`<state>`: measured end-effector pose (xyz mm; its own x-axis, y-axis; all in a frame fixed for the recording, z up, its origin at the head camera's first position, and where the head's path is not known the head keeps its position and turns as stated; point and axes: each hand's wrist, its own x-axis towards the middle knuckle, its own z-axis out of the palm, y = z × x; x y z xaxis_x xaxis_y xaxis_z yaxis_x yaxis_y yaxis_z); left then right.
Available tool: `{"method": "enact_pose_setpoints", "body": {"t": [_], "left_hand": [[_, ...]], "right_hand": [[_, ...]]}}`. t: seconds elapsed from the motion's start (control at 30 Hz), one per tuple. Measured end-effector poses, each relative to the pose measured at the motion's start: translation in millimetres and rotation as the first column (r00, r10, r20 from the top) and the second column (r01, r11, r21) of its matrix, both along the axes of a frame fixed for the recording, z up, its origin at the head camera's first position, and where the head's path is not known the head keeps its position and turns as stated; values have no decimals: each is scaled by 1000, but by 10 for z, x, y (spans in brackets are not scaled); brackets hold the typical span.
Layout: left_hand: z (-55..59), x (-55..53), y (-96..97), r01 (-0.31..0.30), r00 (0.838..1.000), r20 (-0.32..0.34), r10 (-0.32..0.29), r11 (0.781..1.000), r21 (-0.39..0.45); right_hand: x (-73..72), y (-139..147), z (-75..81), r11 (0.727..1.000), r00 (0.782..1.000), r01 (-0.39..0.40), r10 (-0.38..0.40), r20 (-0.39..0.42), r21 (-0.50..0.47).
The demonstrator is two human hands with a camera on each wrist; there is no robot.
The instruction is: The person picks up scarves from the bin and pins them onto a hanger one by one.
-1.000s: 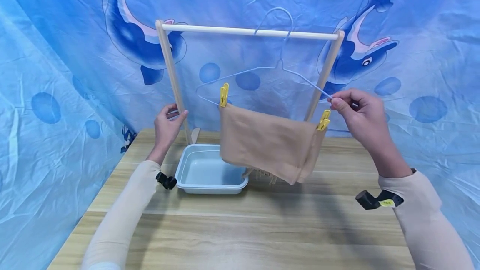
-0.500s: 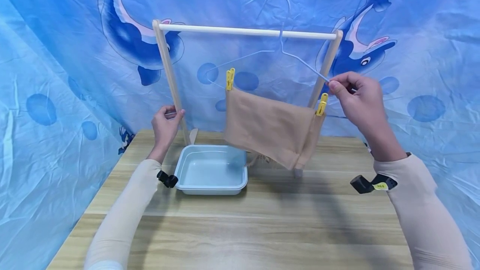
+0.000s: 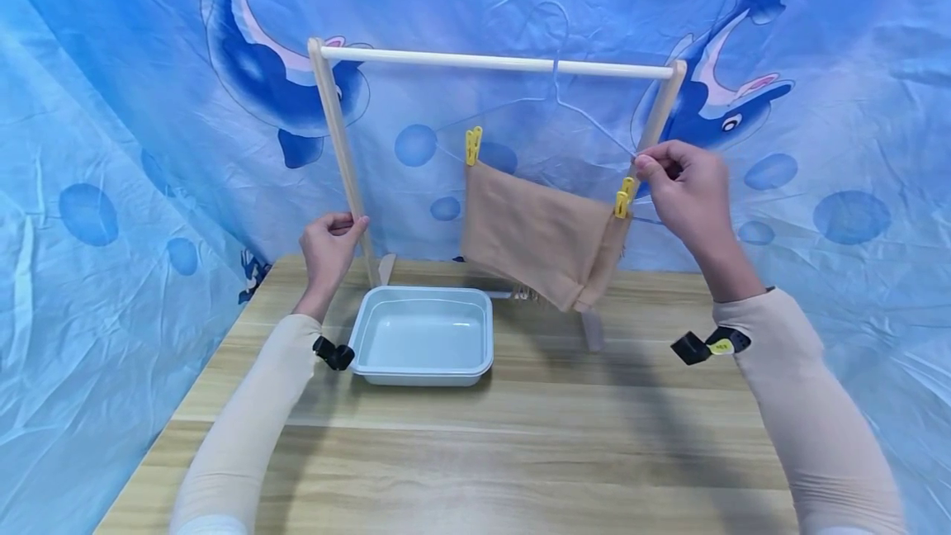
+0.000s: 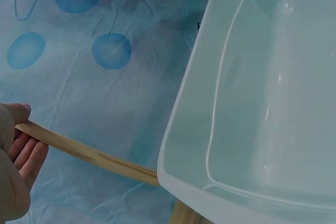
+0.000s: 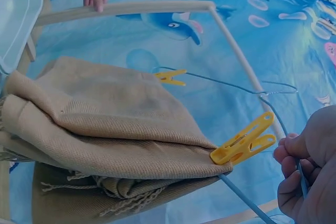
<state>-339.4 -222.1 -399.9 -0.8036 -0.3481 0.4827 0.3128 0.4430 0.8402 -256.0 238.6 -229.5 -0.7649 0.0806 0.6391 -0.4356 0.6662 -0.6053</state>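
Note:
My left hand (image 3: 329, 250) grips the left wooden upright (image 3: 340, 134) of a small clothes rack, thumb in front. With thumb and fingers, my right hand (image 3: 687, 192) pinches the right end of a blue wire hanger (image 3: 594, 124). A folded tan fringed scarf (image 3: 538, 225) hangs from the hanger, tilted down to the right. One yellow clothespin (image 3: 473, 145) clips its left corner, another clothespin (image 5: 244, 142) the right one. The hanger's hook rises above the white rail (image 3: 461, 61), its neck overlapping the rail in the head view. Right-hand fingers curl around the wire in the right wrist view.
A pale blue plastic basin (image 3: 419, 372) stands on the wooden table (image 3: 446, 461), just right of the left upright's foot. The right upright (image 3: 661, 110) is close behind my right hand. A blue dolphin-print curtain (image 3: 89, 304) hangs behind and at the sides.
My right hand has moved up and left, carrying the hanger and scarf upward and away toward the rack; the hook has dipped slightly since half a second ago. My left hand stays on the upright.

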Motion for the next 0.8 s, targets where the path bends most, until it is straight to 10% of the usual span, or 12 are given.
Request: {"method": "enact_pose_setpoints", "body": {"t": [0.8], "left_hand": [[19, -23, -2, -2, 1000, 18, 1, 1000, 31]], "right_hand": [[-251, -111, -606, 999, 994, -27, 24, -107, -22]]}}
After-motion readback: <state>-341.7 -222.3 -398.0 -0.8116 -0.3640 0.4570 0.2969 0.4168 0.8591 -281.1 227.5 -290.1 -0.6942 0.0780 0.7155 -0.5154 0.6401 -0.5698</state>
